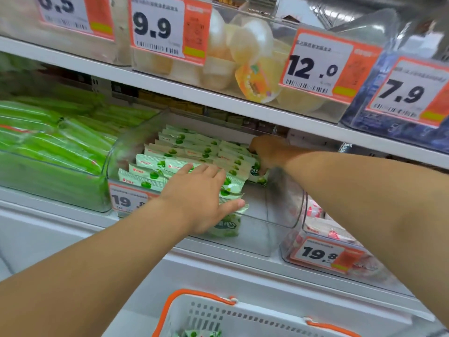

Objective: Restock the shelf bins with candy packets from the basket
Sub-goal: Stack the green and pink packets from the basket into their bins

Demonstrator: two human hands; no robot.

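While our basket (243, 317) waits at 6 o'clock with a few green-and-white candy packets (196, 333) showing inside, we are squaring the stock already in the clear bin (279, 210). Our left hand (199, 198) lies flat, its grip spread across the front packets (155, 176). Farther in, at 1 o'clock of it, our right hand (267, 152) curls its grip onto a packet at the row's end; how tightly, we cannot tell. Next, we judge, comes reaching back for another handful to fill the bin's bare right side.
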